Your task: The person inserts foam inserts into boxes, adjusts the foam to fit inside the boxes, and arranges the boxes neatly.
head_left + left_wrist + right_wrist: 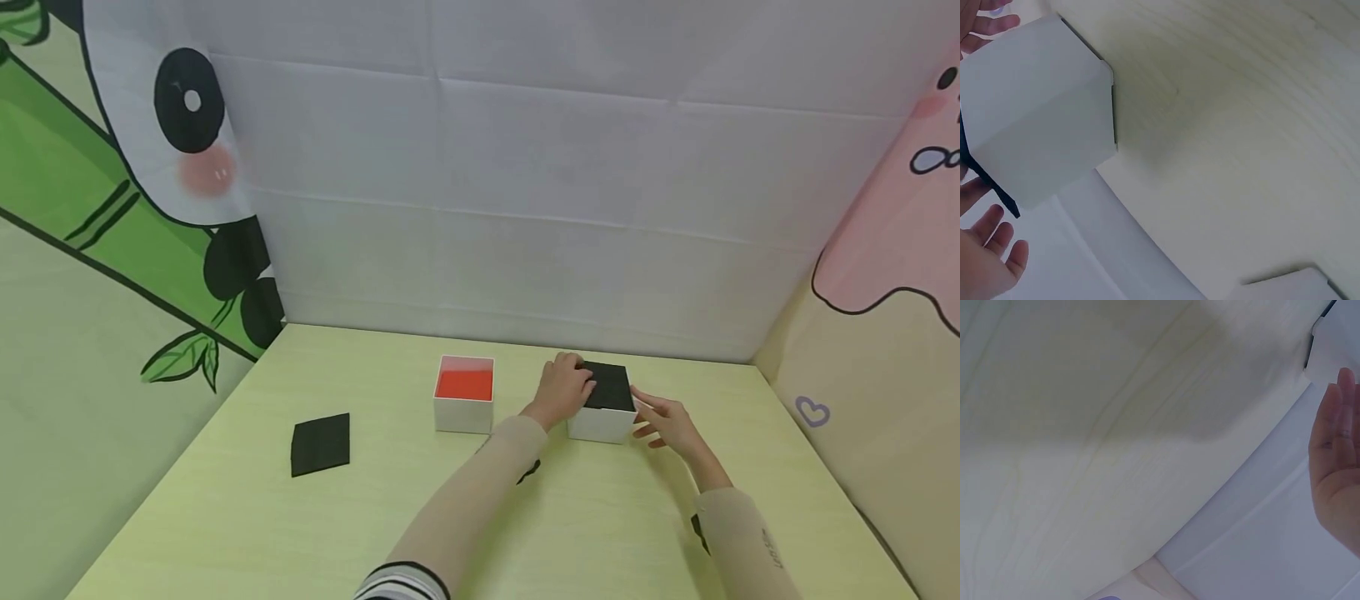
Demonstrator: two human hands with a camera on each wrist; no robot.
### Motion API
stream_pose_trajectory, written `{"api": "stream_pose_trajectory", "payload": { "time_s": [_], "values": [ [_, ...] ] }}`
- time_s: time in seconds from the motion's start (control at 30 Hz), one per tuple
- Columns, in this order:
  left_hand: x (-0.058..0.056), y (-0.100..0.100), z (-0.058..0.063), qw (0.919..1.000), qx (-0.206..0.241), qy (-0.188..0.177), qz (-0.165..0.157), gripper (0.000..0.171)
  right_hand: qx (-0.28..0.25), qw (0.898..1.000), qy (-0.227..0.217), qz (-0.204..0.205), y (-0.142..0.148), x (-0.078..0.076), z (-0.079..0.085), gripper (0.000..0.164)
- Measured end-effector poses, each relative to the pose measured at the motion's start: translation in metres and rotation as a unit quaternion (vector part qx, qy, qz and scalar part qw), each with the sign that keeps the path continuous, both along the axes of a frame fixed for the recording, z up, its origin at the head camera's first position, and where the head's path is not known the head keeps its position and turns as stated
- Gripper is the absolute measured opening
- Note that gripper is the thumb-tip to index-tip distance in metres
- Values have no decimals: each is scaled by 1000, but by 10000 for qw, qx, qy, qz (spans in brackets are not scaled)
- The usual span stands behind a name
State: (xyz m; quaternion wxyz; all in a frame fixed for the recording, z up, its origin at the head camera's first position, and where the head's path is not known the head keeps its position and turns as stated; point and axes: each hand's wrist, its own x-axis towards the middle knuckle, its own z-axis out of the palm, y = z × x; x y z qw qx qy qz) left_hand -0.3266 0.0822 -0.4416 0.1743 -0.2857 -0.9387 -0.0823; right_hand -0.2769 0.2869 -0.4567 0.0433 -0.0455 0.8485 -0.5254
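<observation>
A white box (600, 426) stands on the right half of the table, with a black square panel (611, 387) over its top. My left hand (561, 390) is at the panel's left edge and pinches it with bent fingers. In the left wrist view the dark panel edge (999, 195) runs between the left hand's fingers, slightly beyond the box wall (1041, 119). On the box's right side, my right hand (670, 427) touches the wall with nearly straight fingers. The right wrist view catches this hand (1338, 462) beside a box corner (1335, 353).
To the left stands a second white box (463, 416), open at the top, with a red surface (465, 385) inside. Farther left a loose black square panel (321, 446) lies on the pale wooden table (247, 517). A white sheet (525, 275) hangs behind the table.
</observation>
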Motion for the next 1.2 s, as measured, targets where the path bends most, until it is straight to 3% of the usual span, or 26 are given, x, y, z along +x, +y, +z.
{"api": "stream_pose_trajectory", "payload": {
  "time_s": [0.1,0.27,0.5,0.77,1.2],
  "values": [
    [2,0,-1,9983,-521,79,-268,46,-32,10000,-22,7,0,0,0,45],
    [2,0,-4,9882,-1338,-298,-683,63,-60,10000,-51,25,0,1,0,46],
    [4,0,-8,9786,-1885,-341,-751,67,-89,9999,-70,48,0,3,0,48],
    [4,3,-7,9772,-1967,-356,-721,66,-50,9999,-121,-67,-1,2,3,47],
    [4,8,-7,9779,-1835,-716,-699,66,-88,9999,-95,-94,-2,3,2,47]
  ]
}}
